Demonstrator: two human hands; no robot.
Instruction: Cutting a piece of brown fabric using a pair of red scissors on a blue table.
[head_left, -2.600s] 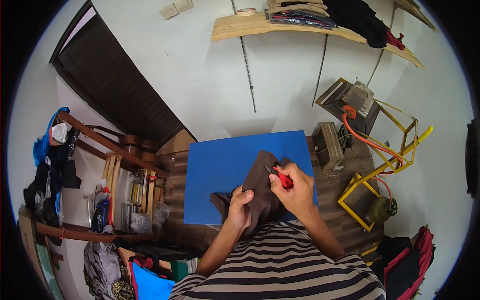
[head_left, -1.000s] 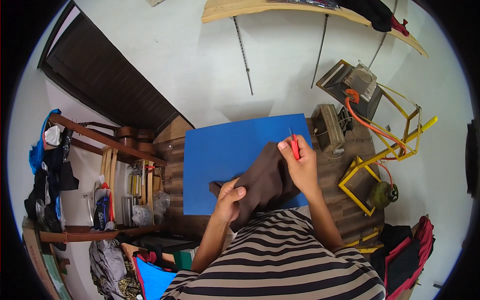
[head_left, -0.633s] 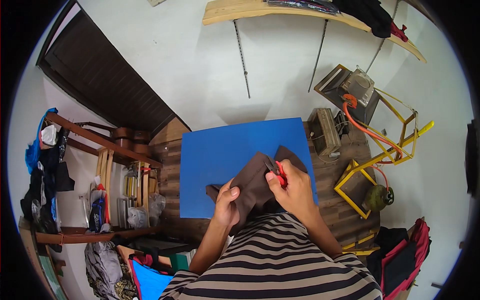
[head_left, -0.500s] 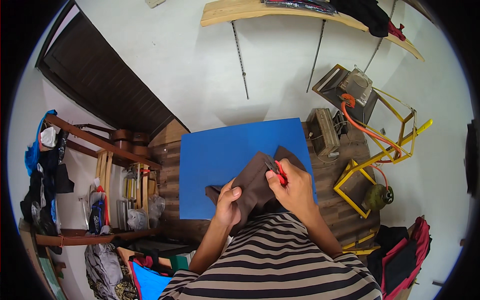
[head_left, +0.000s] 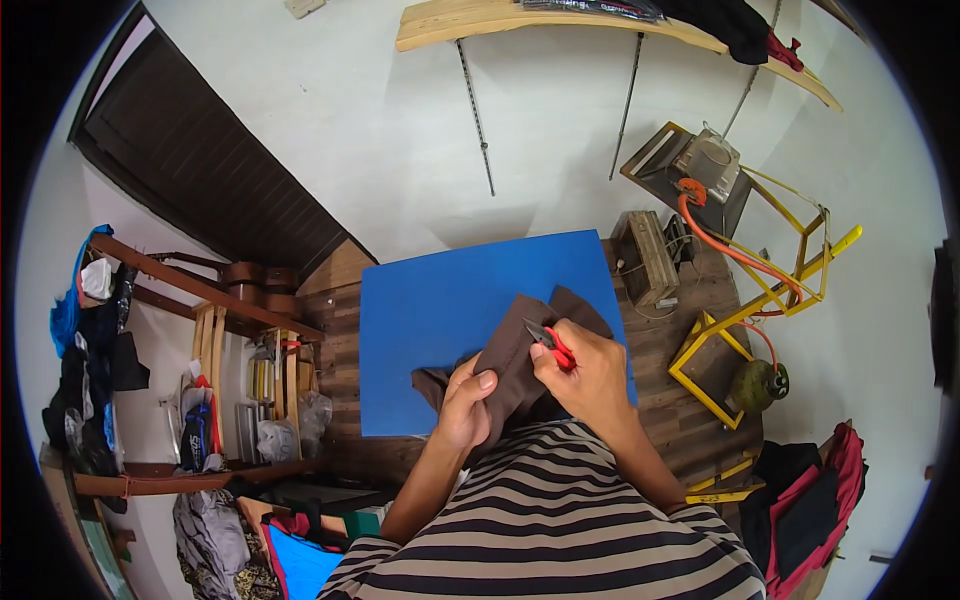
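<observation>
A dark brown piece of fabric (head_left: 515,380) is held over the blue table (head_left: 435,300) in front of me. My left hand (head_left: 465,405) grips its lower left part, thumb on top. My right hand (head_left: 585,370) is closed around a pair of small red-handled snips (head_left: 563,352), their dark blades pointing up-left against the fabric along a seam. The fingertips under the fabric are hidden.
A wooden rack (head_left: 165,268) with hanging clothes and stored items stands left. A yellow metal frame (head_left: 695,370), green gas cylinder (head_left: 750,385) and wooden box (head_left: 640,255) are at right. A shelf (head_left: 440,28) with garments is on the wall beyond.
About a second ago my right hand held the snips higher with blades pointing up. It came down onto the fabric and has shifted slightly since, while my left hand moved a little rightward.
</observation>
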